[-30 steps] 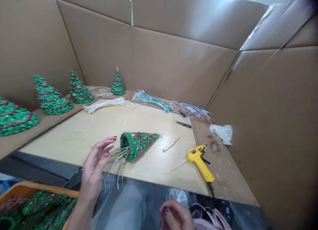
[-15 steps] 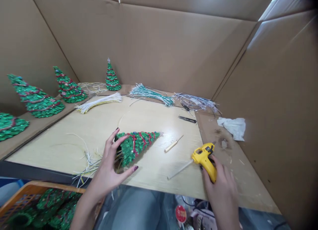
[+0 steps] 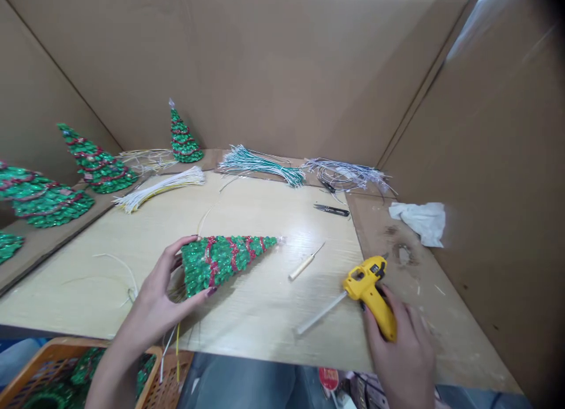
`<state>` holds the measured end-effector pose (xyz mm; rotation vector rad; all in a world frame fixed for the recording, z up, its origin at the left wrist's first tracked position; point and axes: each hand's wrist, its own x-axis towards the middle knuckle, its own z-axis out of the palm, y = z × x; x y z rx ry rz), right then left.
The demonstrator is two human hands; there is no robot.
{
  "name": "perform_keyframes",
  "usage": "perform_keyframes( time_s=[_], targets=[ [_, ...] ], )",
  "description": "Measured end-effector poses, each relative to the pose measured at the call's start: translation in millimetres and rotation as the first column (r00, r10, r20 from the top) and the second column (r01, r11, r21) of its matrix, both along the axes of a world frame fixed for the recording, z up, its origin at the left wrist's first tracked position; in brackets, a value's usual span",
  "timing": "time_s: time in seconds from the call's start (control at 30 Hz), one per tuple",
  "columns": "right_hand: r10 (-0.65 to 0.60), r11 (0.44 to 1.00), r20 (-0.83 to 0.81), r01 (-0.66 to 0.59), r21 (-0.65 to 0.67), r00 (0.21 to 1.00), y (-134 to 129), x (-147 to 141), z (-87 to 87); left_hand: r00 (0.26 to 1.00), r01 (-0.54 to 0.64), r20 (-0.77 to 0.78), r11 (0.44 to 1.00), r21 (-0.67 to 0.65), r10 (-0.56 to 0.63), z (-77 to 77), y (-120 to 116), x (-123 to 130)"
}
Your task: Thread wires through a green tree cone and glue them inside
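A small green Christmas tree (image 3: 225, 257) with red garlands lies on its side on the table, its clear tip pointing right. My left hand (image 3: 161, 288) grips it round the wide base, thumb below and fingers above. White and yellow wires trail from the base beneath that hand. At the right, my right hand (image 3: 399, 338) is closed on the handle of a yellow glue gun (image 3: 368, 288), with a glue stick jutting out of its back toward the lower left. An awl (image 3: 305, 263) with a pale handle lies between the tree and the glue gun.
Along the back lie white wires (image 3: 165, 185), green-white wires (image 3: 262, 166) and lilac wires (image 3: 348, 175). Thread snips (image 3: 331, 210) and a white tissue (image 3: 419, 220) are at the right. More trees (image 3: 99, 165) stand left. An orange basket (image 3: 57, 344) sits below the front edge. Cardboard walls (image 3: 282, 73) enclose the table.
My left hand has closed from a spread pose onto the tree's base. The tree now sits slightly further left in view, and the camera has shifted. My right hand still holds the glue gun.
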<state>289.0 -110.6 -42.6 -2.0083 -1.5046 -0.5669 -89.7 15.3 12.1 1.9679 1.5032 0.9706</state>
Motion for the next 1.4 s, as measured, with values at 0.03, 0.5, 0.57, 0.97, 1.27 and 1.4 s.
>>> perform_keyframes(
  time_s=[0.03,0.5,0.57,0.97,1.27,1.4],
  targets=[
    [-0.004,1.0,0.007,0.004,0.006,1.0,0,0,0.0,1.0,-0.01,0.001,0.999,-0.031,0.01,1.5,3,-1],
    [0.001,0.998,0.021,-0.002,0.069,1.0,3,1,2.3,0.998,0.054,-0.046,0.997,0.062,-0.051,14.5,23,6],
    [-0.044,0.997,0.0,0.044,0.058,0.999,2,-2,5.2,0.993,0.095,-0.082,0.993,0.077,-0.088,10.6,16,3],
    [0.302,0.899,-0.127,-0.238,0.366,0.945,-7,-93,40.5,0.962,-0.117,-0.225,0.98,0.163,0.152,-13.6,-14,-63],
    [0.498,0.846,-0.275,-0.391,0.363,0.822,3,-147,40.8,0.69,-0.319,-0.658,0.943,0.096,0.301,-28.3,1,-122],
    [0.541,0.836,-0.318,-0.46,0.298,0.778,7,-154,35.5,0.853,-0.207,-0.467,0.972,0.108,0.233,-34.7,0,-129]
  ],
)
